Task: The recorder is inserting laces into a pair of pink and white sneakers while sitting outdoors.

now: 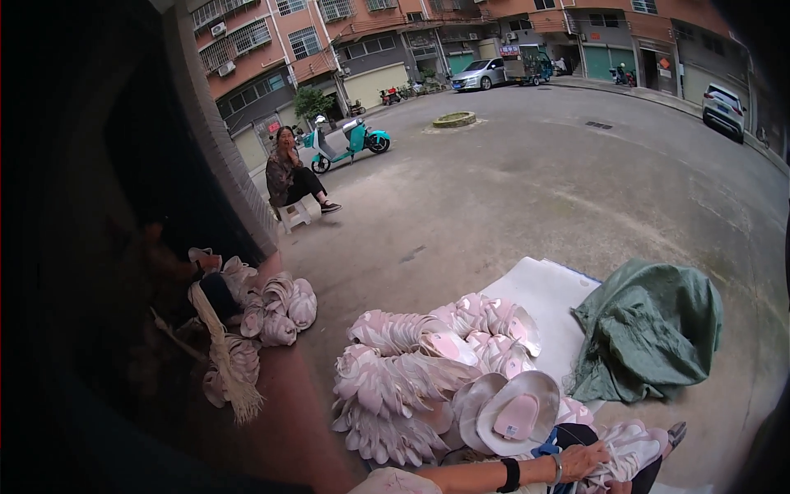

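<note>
From the lower edge my left forearm reaches to the right, with a black band and a silver bangle at the wrist. My left hand (583,461) is closed on a bundle of soft pink-and-white pieces (629,451) lying over my lap. Its fingertips are partly hidden among them. A small patch of skin at the bottom edge, just below, may be my right hand; its fingers do not show. Beside my knees stand tall stacks of the same pieces (395,383), nested in rows. One round white piece with a pink pad and a small label (518,416) faces up at the front.
A crumpled green sack (650,329) lies on the right, next to a white sheet (539,288). More pieces (284,309) and a pale fibre bundle (218,354) are at the shadowy left. Farther off, a person (288,177) sits on a white stool near a teal scooter (350,144).
</note>
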`<state>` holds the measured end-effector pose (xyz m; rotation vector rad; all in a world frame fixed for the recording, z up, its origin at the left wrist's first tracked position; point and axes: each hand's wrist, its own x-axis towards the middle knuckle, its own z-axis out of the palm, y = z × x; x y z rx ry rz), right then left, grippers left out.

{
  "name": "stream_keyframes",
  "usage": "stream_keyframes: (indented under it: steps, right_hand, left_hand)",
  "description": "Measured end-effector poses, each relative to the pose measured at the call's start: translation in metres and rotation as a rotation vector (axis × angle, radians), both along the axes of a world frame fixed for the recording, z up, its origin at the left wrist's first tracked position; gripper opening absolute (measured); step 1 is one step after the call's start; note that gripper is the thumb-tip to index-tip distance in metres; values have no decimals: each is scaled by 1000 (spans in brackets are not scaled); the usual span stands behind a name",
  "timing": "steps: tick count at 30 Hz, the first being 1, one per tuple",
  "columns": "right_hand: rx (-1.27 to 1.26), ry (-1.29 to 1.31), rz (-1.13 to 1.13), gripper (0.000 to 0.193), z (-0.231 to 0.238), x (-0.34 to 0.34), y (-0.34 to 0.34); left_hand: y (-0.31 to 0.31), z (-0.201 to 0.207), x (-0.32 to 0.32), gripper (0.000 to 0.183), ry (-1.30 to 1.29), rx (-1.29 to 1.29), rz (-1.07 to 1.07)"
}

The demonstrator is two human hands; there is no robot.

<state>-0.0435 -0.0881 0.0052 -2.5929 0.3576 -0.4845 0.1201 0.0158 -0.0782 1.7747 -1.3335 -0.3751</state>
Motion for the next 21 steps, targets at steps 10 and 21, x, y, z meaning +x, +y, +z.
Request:
stream_keyframes:
  steps: [10,21]
  right_hand:
    - [-5,375,144,28,11,3,21]
    - [98,-8,74,14,-25,-15,8]
  left_hand:
    - [-9,14,4,25,-102,162,-62]
    - [-17,6,-10,19,-212,92,-38]
